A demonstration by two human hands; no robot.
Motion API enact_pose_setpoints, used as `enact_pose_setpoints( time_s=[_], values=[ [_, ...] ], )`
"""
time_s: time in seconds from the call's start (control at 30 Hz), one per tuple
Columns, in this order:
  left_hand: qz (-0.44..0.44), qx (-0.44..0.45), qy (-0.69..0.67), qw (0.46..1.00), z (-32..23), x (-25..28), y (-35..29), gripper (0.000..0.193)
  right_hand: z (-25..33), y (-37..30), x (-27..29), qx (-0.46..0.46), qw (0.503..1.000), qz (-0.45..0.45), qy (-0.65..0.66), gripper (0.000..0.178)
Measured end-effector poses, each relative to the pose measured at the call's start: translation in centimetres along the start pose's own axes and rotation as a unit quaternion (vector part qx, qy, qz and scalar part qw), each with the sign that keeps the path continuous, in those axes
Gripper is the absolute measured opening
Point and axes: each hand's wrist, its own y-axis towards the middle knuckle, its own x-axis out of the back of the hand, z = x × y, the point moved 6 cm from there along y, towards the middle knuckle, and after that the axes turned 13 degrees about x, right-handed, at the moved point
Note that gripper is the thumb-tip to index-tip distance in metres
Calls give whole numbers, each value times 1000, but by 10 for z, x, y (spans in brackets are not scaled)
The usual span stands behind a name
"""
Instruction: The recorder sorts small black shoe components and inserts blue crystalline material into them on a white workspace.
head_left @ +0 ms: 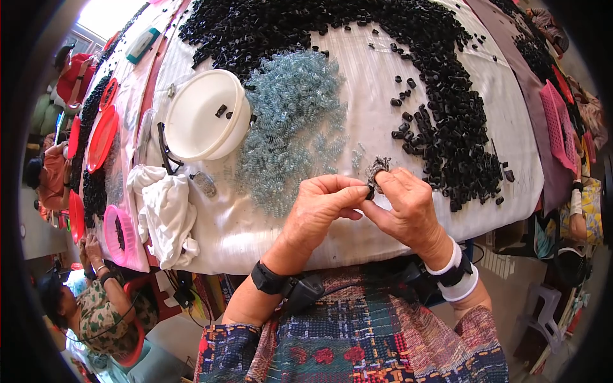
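My left hand (324,209) and my right hand (407,203) meet over the near side of the table. Both pinch one small black plastic piece (370,192) between their fingertips; fingers cover much of it. A crumpled dark grey wad (378,167) sits at my right index finger; whether it is wrapped on or held, I cannot tell. Just beyond my left hand spreads a heap of small bluish metal coil springs (287,121). Many loose black plastic pieces (450,121) lie to the right of my right hand and curve round the far side.
A white round tub (209,115) with a few black pieces stands left of the springs. Nearer lie a white cloth (164,214) and a small clear bag (204,184). A pink basket (121,236) sits at the left edge, with co-workers beyond. Another pink basket (557,126) is at right.
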Motion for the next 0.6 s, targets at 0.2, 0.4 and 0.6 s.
enact_pose_setpoints(
  time_s=[0.2, 0.4, 0.6],
  values=[
    [3, -1, -5, 1000, 4, 4, -1, 15, 4, -5, -6, 24, 1000, -5, 14, 23],
    [12, 43, -17, 999, 1, 4, 4, 20, -8, -4, -12, 9, 1000, 11, 5, 23],
    [16, 24, 6, 1000, -8, 7, 8, 21, -7, 7, -9, 27, 999, 14, -24, 25]
  ],
)
